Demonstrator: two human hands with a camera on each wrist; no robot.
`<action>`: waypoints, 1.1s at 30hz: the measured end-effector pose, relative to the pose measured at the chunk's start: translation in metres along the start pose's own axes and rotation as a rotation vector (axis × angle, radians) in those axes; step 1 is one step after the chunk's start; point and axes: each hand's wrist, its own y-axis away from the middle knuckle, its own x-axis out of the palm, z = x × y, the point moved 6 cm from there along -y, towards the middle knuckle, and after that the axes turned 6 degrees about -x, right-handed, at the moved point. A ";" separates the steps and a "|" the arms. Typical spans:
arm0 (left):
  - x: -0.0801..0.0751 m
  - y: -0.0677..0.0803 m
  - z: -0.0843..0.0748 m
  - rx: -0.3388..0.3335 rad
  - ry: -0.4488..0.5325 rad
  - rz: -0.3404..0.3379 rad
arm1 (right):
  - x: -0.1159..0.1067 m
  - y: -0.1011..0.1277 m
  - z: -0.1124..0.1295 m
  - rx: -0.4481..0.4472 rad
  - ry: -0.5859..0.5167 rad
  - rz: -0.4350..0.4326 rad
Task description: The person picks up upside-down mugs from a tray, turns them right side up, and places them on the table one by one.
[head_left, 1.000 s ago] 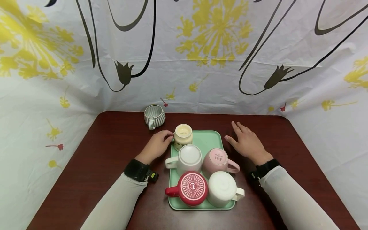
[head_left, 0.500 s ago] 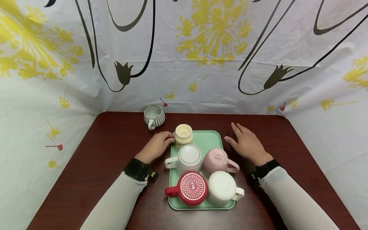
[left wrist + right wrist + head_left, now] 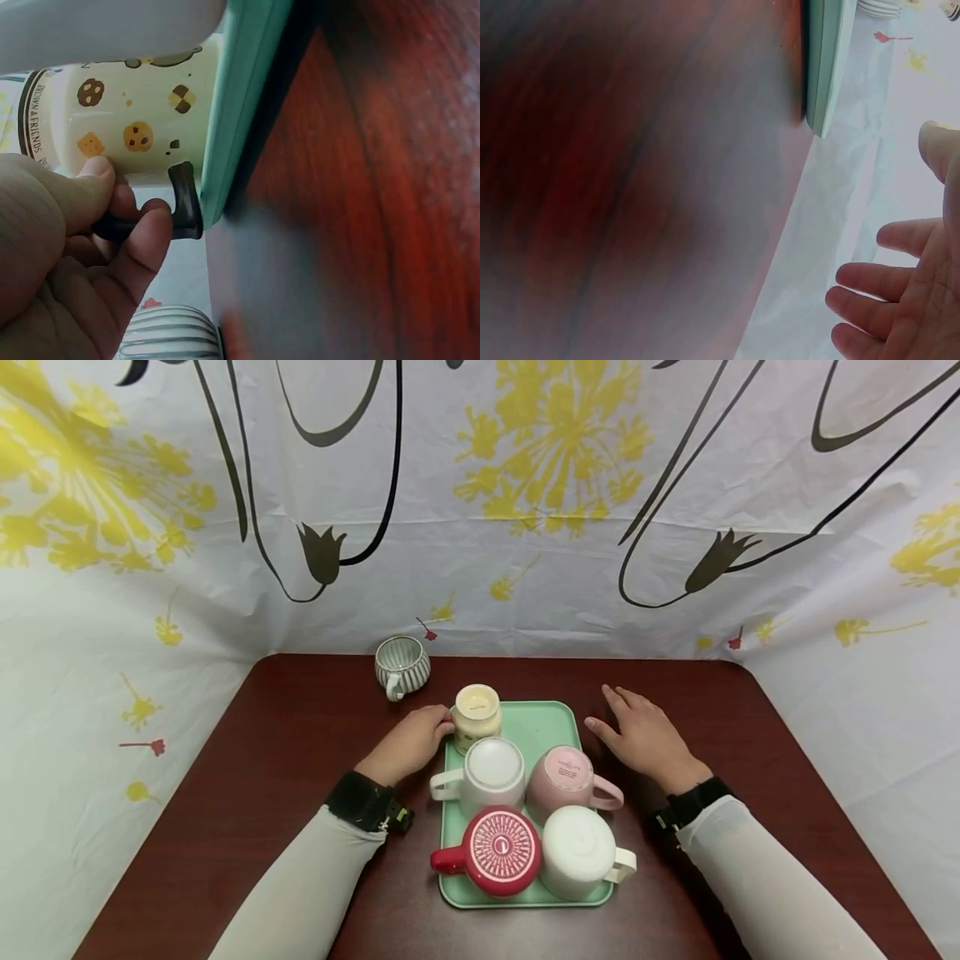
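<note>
Five mugs stand upside down on the mint-green plastic tray (image 3: 558, 718), and the one in hand is the cream ceramic mug printed with little biscuits (image 3: 477, 717), at the tray's far left corner, just behind the white upturned mug (image 3: 491, 774). The left hand (image 3: 412, 742) has thumb and forefinger pinched on its dark brown handle (image 3: 182, 201), which juts over the tray's left rim, as the left wrist view shows plainly. The right hand (image 3: 640, 732) lies flat and relaxed on the dark red wooden table (image 3: 247, 777) just right of the tray, fingers spread and holding nothing.

Glazed ceramic like this is stiff, smooth and likely slippery, and it would chip or crack if knocked against its neighbours; the white mug touches or nearly touches it, so little room is to be had on that side. I judge it moderately weighty for its size, enough that a two-finger pinch on the handle would let it swing. The handle is the soundest place to hold, with a finger hooked through the loop if the gap allows. A pink mug (image 3: 570, 785), a red patterned mug (image 3: 501, 852) and another white mug (image 3: 581, 852) fill the near tray, and a grey striped cup (image 3: 402, 665) stands upright on the table behind
</note>
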 end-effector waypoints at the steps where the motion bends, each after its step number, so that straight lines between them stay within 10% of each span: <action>1: 0.000 0.000 0.000 -0.001 0.013 -0.007 | 0.000 0.000 0.000 -0.001 0.000 0.000; 20: -0.025 0.000 -0.008 -0.135 0.710 -0.100 | -0.004 0.000 0.001 0.000 -0.004 0.008; 33: -0.019 -0.004 -0.030 -0.286 1.332 0.055 | -0.006 0.001 0.002 0.008 -0.012 0.005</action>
